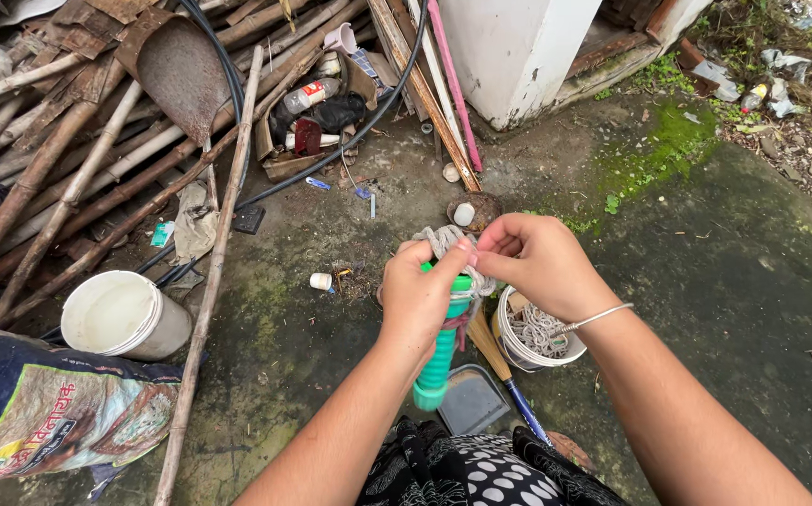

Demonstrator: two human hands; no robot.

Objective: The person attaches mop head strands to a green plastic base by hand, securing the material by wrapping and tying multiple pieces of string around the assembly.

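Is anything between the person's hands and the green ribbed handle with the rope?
Nothing visible. The left hand grips the green ribbed handle directly, and the right hand pinches the pale rope wound at its top. The small bucket sits below, clear of both.

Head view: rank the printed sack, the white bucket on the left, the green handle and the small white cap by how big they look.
1. Printed sack, cut off by the frame edge.
2. White bucket.
3. Green handle, partly hidden by the left hand and nearer the camera, so unsure.
4. White cap.
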